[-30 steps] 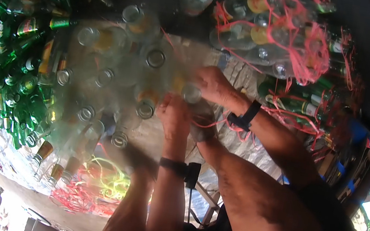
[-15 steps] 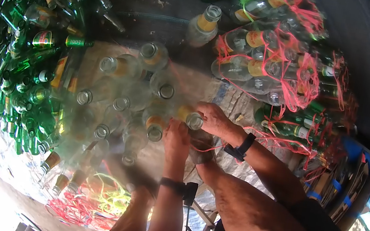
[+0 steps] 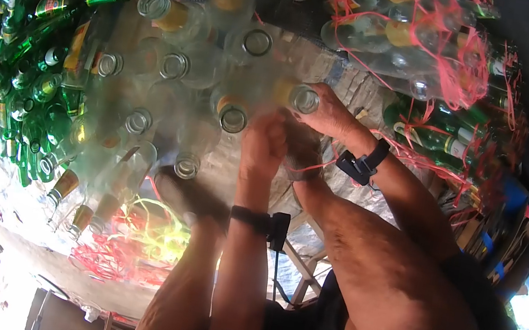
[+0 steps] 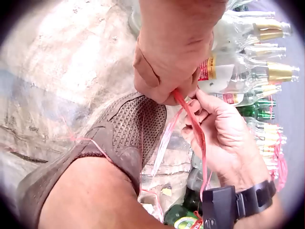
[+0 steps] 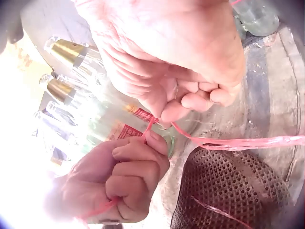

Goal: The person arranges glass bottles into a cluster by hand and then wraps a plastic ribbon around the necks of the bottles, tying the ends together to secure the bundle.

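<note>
My left hand (image 3: 265, 143) and right hand (image 3: 330, 114) are close together, low beside a group of upright clear glass bottles (image 3: 233, 118). A strand of pink plastic string (image 4: 199, 133) runs between them. In the right wrist view the left hand (image 5: 126, 179) has its fingers curled round the string (image 5: 248, 143), while the right hand (image 5: 176, 57) pinches it between thumb and forefinger. Bottles with red-and-yellow labels (image 4: 208, 69) stand right behind the hands. A brown mesh shoe (image 4: 138, 121) is planted just beside the hands.
Green bottles (image 3: 32, 88) are heaped at the left. Clear bottles bundled in pink string (image 3: 404, 38) lie at the upper right, with tied green bottles (image 3: 434, 134) below. Loose pink and yellow string (image 3: 131, 248) lies near the other shoe (image 3: 189, 194).
The head view has tilted down then up, shifting the scene within the frame. Both hands remain at the string beside the bottles, with the right hand slightly farther from the left.
</note>
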Action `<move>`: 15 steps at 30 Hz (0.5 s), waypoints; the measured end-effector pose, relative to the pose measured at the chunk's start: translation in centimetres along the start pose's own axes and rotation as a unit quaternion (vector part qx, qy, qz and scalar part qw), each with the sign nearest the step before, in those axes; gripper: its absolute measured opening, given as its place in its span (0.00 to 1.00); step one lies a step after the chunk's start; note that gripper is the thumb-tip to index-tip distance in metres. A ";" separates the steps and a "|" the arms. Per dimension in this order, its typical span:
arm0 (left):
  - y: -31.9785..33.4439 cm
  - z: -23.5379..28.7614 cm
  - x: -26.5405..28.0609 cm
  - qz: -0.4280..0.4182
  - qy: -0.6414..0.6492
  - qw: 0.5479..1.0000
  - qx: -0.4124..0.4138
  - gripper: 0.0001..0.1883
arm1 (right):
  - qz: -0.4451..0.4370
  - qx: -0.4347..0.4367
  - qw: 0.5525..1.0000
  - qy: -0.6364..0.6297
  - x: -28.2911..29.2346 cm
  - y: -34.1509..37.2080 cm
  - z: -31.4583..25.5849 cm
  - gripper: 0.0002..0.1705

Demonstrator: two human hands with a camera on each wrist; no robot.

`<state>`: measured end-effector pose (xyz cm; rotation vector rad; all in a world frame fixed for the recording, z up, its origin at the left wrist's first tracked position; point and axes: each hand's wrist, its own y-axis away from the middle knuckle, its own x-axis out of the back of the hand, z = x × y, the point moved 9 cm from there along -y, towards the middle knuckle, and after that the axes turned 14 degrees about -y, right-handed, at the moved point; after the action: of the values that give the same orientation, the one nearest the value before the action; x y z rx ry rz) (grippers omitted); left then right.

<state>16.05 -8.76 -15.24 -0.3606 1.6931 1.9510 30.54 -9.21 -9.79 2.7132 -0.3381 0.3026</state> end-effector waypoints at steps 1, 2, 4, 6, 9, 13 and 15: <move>0.2 -0.1 -0.1 -0.001 -0.018 1.000 0.014 0.12 | 0.001 -0.038 0.999 -0.037 0.0 0.0 0.4 0.11; 0.3 -0.1 -0.1 0.001 -0.017 1.000 0.017 0.12 | 0.002 -0.077 0.994 -0.073 0.0 0.2 0.8 0.10; 0.7 -0.1 -0.5 -0.003 -0.067 0.997 0.035 0.14 | -0.002 -0.115 0.990 -0.080 -0.3 0.5 0.5 0.09; 1.1 0.2 -0.8 0.026 -0.075 0.996 0.033 0.14 | 0.069 -0.226 0.879 -0.415 -1.4 1.6 1.6 0.09; 1.2 -0.1 -0.5 0.068 -0.078 0.994 0.026 0.14 | 0.063 -0.233 0.885 -0.398 -1.3 1.7 1.2 0.11; 0.6 -0.9 0.2 0.108 -0.023 0.993 0.037 0.11 | 0.065 -0.207 0.907 -0.361 -1.1 1.2 2.2 0.14; 0.2 -1.4 0.3 0.089 0.008 0.995 0.036 0.11 | 0.056 -0.180 0.928 -0.322 -0.8 1.1 1.6 0.14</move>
<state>15.49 -10.02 -15.54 -0.2043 1.8561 2.0089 29.71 -10.68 -11.07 2.3537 -0.6565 -0.5878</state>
